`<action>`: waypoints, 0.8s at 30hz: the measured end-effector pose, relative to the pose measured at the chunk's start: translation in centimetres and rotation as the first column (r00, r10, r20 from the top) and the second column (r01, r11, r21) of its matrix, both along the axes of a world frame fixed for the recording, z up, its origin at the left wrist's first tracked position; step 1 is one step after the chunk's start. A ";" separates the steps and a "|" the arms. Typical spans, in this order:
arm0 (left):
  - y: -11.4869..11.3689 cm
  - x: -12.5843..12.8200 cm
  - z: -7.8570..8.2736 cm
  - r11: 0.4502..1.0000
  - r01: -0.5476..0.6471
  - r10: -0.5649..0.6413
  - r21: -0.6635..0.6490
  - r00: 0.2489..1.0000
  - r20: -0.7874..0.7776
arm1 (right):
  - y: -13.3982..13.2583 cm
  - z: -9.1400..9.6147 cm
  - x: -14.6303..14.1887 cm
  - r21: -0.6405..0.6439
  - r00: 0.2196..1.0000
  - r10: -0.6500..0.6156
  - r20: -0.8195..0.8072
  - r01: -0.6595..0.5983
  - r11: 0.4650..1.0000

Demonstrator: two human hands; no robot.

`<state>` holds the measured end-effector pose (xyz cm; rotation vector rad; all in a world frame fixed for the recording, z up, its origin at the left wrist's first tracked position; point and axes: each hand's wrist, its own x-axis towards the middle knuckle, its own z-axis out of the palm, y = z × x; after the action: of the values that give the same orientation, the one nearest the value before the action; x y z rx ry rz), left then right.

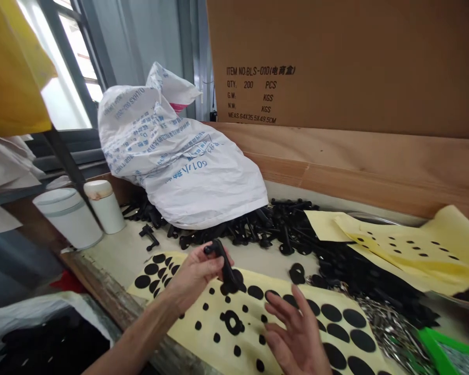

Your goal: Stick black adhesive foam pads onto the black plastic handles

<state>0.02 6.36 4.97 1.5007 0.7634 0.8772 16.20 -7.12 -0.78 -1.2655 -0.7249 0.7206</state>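
My left hand [203, 271] grips a black plastic handle-like part [228, 271], raised above the yellow sticker sheet [195, 349]. Fingers spread and with nothing in them, my right hand [297, 333] hovers over the same sheet, to the right of the held part. Black round and small squarish pads dot the sheet. Between my hands a black ring-shaped piece [232, 323] with side tabs lies on it. Another black ring-shaped piece [297, 273] rests just beyond the sheet's far edge.
A heap of black parts [250, 229] lies partly under a white woven sack [203, 177]. White containers [68, 219] stand at left. At right are yellow sheets [410, 245], metal pieces [394, 323] and a green tray [433, 344]. A large carton [347, 67] stands behind.
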 end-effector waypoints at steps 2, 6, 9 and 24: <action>-2.3 2.1 -0.7 0.934 0.138 -0.024 -0.329 0.944 0.329 | 0.4 1.2 -0.8 0.022 0.991 0.102 -0.083 -0.100 0.995; -5.5 4.7 -2.1 0.799 0.155 0.131 -0.582 0.898 0.419 | 0.1 1.3 -0.8 -0.004 0.997 0.062 -0.038 -0.063 0.998; -6.6 5.0 -2.7 0.790 0.074 0.166 -0.608 0.930 0.329 | -0.6 0.5 -0.5 -0.054 0.972 -0.069 0.226 0.083 0.995; -6.7 4.5 -4.9 0.743 0.133 0.139 -0.656 0.928 0.346 | -1.0 0.6 2.5 -0.235 0.949 0.145 -0.281 -0.214 0.948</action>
<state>4.57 -0.38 0.04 0.6528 0.6891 0.7425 18.70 -8.14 -0.19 -1.3203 -0.5449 1.1427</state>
